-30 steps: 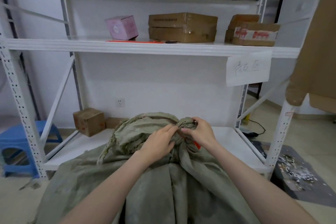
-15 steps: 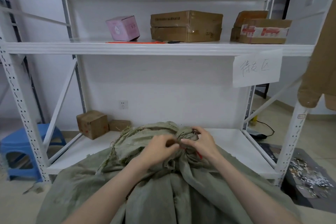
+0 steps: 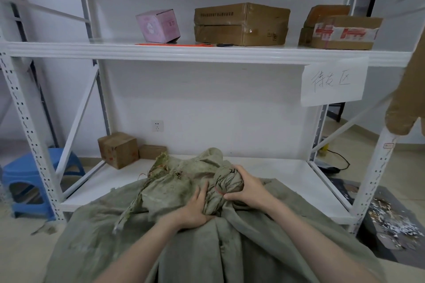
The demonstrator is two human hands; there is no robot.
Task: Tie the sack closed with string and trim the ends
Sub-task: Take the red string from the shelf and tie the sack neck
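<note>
Nearest me, filling 6 o'clock of the view, the grey-green woven sack [image 3: 230,248] slumps on the floor against the front edge of the low white shelf [image 3: 287,167]. Both bare forearms reach up over it from the bottom edge. The left hand [image 3: 195,209] lies palm down just at 7 o'clock of the gathered neck [image 3: 227,181], its fingers curled into the folds and gripping the cloth there. The right hand [image 3: 248,188] is wrapped round the twisted neck from its 3 o'clock side, fingers over the top and thumb underneath, holding the bunch tight. A thin red string [image 3: 219,191] shows as a short line across the neck between the 2 hands; whether it is knotted I cannot tell. At 10 o'clock of the neck the frayed mouth of the sack [image 3: 164,167] flops loose onto the shelf. Farther back on that shelf, at 10 o'clock, stand 2 small cardboard boxes [image 3: 118,149], touching. A blue stool [image 3: 34,179] sits on the floor at 9 o'clock, and a dark mat strewn with pale scraps [image 3: 391,227] at 4 o'clock. On the wall behind is a white socket [image 3: 157,125]. Up at 12 o'clock the upper shelf [image 3: 69,51] carries a pink box [image 3: 158,26], a stack of brown cartons [image 3: 241,24] and taped cartons [image 3: 342,32], with a handwritten paper sign [image 3: 334,80] hanging from its edge at 2 o'clock.
</note>
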